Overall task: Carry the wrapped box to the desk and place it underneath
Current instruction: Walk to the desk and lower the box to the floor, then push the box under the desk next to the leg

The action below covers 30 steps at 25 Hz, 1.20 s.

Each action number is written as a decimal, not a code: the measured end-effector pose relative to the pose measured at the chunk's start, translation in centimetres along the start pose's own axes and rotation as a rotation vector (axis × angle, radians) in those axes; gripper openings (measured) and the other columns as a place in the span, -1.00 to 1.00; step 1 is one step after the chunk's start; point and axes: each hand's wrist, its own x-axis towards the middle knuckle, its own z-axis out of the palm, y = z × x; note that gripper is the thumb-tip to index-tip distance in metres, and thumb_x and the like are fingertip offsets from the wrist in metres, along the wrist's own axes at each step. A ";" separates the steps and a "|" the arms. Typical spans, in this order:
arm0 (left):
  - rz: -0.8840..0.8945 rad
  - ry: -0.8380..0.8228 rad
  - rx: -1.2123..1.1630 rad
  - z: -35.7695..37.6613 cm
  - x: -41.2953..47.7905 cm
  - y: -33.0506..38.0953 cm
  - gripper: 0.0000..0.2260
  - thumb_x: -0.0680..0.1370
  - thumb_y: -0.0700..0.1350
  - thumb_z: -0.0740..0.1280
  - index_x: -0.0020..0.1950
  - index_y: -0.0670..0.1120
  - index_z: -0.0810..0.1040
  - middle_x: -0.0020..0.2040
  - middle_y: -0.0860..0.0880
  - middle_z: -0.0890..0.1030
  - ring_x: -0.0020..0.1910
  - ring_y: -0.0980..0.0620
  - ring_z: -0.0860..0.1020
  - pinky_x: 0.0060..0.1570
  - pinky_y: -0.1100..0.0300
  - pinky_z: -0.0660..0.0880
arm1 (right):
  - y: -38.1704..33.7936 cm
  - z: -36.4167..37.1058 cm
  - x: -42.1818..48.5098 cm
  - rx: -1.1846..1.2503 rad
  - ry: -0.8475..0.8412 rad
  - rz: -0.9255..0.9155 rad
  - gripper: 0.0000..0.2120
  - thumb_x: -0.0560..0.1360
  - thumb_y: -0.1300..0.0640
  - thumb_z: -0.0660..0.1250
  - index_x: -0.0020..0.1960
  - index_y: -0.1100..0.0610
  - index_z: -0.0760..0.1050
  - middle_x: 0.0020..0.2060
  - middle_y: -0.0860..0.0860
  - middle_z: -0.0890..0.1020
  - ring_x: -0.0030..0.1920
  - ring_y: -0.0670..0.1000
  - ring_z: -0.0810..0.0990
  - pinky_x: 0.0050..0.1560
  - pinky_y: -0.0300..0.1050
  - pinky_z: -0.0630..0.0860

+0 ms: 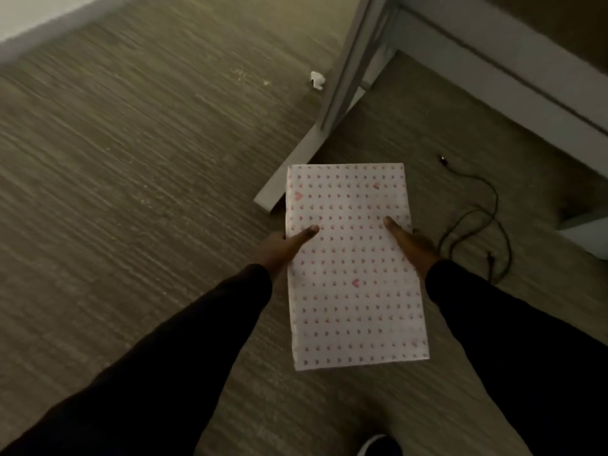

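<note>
The wrapped box [353, 264], white paper with small pink hearts, sits mid-frame, held above the carpet [131, 192]. The left hand [283, 246] grips its 9 o'clock edge, the right hand [411, 241] its 3 o'clock edge; only thumbs lie on top, the other fingers hidden beneath. At 12 to 2 o'clock stands the table [477, 54], its top cut off; one leg's foot [279, 182] disappears behind the box. A dark cable [483, 205] loops at 3 o'clock. A blurred white scrap [317, 80] lies at 12 o'clock.
</note>
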 end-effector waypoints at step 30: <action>0.686 -0.047 1.594 7.0 13.4 -2.1 0.31 0.23 0.61 0.33 0.65 0.00 -0.32 0.57 -0.28 -0.46 0.47 -0.41 -0.52 0.43 -0.34 -0.32 | 1.8 -0.5 21.4 -0.386 0.149 -0.343 -0.11 0.52 -0.44 0.14 0.62 -0.14 -0.27 0.64 0.13 0.06 0.58 0.27 0.14 0.51 0.30 0.17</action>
